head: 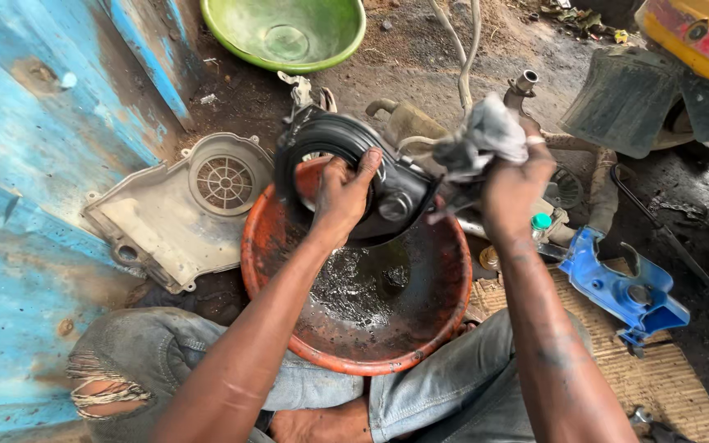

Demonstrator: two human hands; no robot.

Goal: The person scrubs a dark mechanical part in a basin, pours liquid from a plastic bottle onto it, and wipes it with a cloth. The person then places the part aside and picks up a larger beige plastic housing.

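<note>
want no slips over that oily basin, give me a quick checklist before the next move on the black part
1. Left hand grips black part: ok, fingers wrap its rim.
2. Right hand holds rag: ok, bunched in the fist against the part.
3. Part over orange basin: ok, drips would land inside.
4. Basin steady between the knees: cannot tell.
5. Dark liquid kept within basin: ok, pooled at the bottom.
6. Part clean: cannot tell.

yellow vehicle (703, 37) cut by edge | green basin (285, 33) top cropped
</note>
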